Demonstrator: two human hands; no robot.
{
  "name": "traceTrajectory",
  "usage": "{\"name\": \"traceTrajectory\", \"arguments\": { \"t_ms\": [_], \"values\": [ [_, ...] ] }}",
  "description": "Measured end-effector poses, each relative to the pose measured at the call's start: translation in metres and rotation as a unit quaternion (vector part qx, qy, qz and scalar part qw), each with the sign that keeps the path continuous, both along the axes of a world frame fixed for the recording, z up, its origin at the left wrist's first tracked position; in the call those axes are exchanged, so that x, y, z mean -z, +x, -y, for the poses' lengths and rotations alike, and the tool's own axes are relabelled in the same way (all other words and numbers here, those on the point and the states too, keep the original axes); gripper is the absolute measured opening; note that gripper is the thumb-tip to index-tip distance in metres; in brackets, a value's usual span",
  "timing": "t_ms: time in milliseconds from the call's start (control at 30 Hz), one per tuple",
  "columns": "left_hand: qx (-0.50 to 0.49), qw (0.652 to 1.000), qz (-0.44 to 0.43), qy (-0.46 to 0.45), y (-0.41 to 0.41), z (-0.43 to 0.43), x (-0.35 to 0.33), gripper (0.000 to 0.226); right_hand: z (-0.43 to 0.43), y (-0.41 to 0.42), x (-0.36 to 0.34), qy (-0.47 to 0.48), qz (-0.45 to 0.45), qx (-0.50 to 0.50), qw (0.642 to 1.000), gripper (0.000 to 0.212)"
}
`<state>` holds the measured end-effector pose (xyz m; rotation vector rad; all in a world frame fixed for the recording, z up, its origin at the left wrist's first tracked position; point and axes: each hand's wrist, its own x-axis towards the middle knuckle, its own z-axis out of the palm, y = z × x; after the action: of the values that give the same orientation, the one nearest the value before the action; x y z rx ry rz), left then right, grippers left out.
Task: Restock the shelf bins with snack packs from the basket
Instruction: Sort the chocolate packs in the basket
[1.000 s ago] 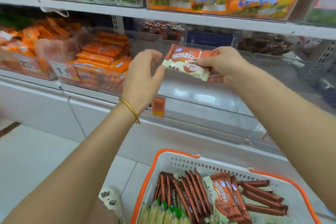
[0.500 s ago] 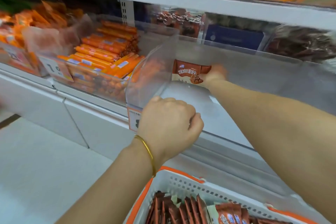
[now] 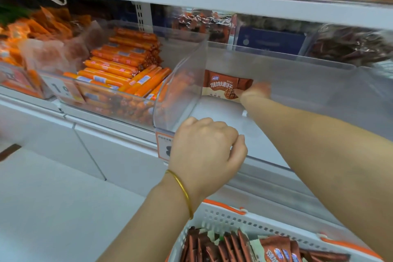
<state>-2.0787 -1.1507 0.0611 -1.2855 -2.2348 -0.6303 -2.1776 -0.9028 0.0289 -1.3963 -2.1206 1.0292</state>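
The right hand (image 3: 254, 91) reaches deep inside a clear bin (image 3: 297, 83) made of smooth, see-through plastic. Its grip pinches the right end of one snack pack (image 3: 223, 86). The pack is flat and shaped like a rectangle. It is shiny, brown on top and cream below, with a picture of a chocolate wafer on it. It stands upright at the back left of the bin, close to the back wall. The bin's left wall curves round at the front corner, and its floor looks pale and bare in front of the pack.

The left hand (image 3: 207, 149) is at the front of the same bin. Its grip is curled, with the fingers hooked over the front rim, knuckles up. A thin, round gold bangle (image 3: 182, 191) sits on that wrist. Just left of the hand, an orange and white price tag (image 3: 163, 146) sticks to the bin's front, partly hidden.

Below the arms is the basket (image 3: 223, 217). It is white plastic with rows of little holes and an orange rim. Inside it many brown packs (image 3: 212, 246) stand on their thin edges, tight together.

A second clear bin (image 3: 70, 89) to the left holds long, round orange sausages (image 3: 119, 66) in glossy skins, piled in layers. A flat white shelf (image 3: 212, 0) runs above both bins.
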Motion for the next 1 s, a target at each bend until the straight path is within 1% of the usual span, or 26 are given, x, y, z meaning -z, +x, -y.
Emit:
{"name": "traceTrajectory", "arguments": {
  "t_ms": [67, 133, 200, 267, 333, 400, 433, 467, 500, 533, 567, 600, 633, 667, 733, 800, 867, 1000],
  "values": [
    [0.004, 1.000, -0.002, 0.005, -0.001, 0.000, 0.001, 0.039, 0.001, 0.011, -0.012, -0.039, -0.013, -0.026, 0.999, 0.053],
    [0.008, 1.000, -0.006, 0.012, -0.001, 0.001, 0.001, 0.039, 0.014, 0.035, -0.034, -0.057, -0.034, -0.055, 0.996, 0.023],
    [0.020, 0.999, -0.023, 0.029, 0.002, -0.001, -0.001, 0.034, 0.043, 0.075, -0.066, -0.078, -0.054, -0.096, 0.991, 0.016],
    [0.031, 0.997, -0.058, 0.042, 0.011, -0.001, -0.004, 0.028, 0.075, 0.133, -0.095, -0.042, -0.096, -0.164, 0.981, 0.009],
    [0.048, 0.993, -0.085, 0.061, 0.028, 0.003, -0.006, 0.026, 0.103, 0.203, -0.111, -0.018, -0.136, -0.254, 0.957, 0.007],
    [0.067, 0.992, -0.079, 0.075, 0.048, 0.009, -0.005, 0.024, 0.120, 0.274, -0.106, -0.069, -0.134, -0.317, 0.936, 0.009],
    [0.075, 0.992, -0.066, 0.075, 0.059, 0.011, -0.002, 0.023, 0.124, 0.302, -0.095, -0.104, -0.110, -0.337, 0.929, 0.009],
    [0.085, 0.993, -0.051, 0.063, 0.069, 0.012, 0.003, 0.023, 0.125, 0.323, -0.078, -0.135, -0.061, -0.350, 0.925, 0.007],
    [0.101, 0.993, -0.036, 0.040, 0.078, 0.012, 0.010, 0.022, 0.124, 0.339, -0.055, -0.153, 0.009, -0.351, 0.924, 0.004],
    [0.127, 0.992, -0.021, 0.008, 0.087, 0.011, 0.020, 0.023, 0.118, 0.349, -0.025, -0.147, 0.089, -0.346, 0.922, 0.003],
    [0.159, 0.987, -0.010, -0.032, 0.095, 0.010, 0.030, 0.024, 0.109, 0.355, 0.007, -0.113, 0.168, -0.339, 0.919, 0.005],
    [0.190, 0.979, -0.004, -0.076, 0.102, 0.009, 0.041, 0.025, 0.097, 0.358, 0.041, -0.055, 0.238, -0.327, 0.913, 0.007],
    [0.213, 0.970, -0.001, -0.120, 0.108, 0.009, 0.051, 0.027, 0.085, 0.360, 0.074, 0.012, 0.289, -0.310, 0.906, 0.009],
    [0.228, 0.961, 0.003, -0.155, 0.113, 0.009, 0.059, 0.027, 0.074, 0.363, 0.102, 0.058, 0.323, -0.289, 0.899, 0.009],
    [0.240, 0.951, 0.030, -0.191, 0.120, 0.010, 0.069, 0.029, 0.058, 0.372, 0.142, 0.101, 0.363, -0.249, 0.892, 0.008],
    [0.241, 0.948, 0.056, -0.198, 0.125, 0.008, 0.074, 0.031, 0.051, 0.385, 0.167, 0.092, 0.378, -0.244, 0.889, 0.015],
    [0.245, 0.947, 0.059, -0.199, 0.125, 0.004, 0.077, 0.032, 0.050, 0.400, 0.185, 0.096, 0.362, -0.234, 0.897, 0.019],
    [0.249, 0.946, 0.041, -0.202, 0.124, -0.006, 0.076, 0.034, 0.055, 0.412, 0.200, 0.206, 0.317, -0.183, 0.908, 0.025]
  ]
}}
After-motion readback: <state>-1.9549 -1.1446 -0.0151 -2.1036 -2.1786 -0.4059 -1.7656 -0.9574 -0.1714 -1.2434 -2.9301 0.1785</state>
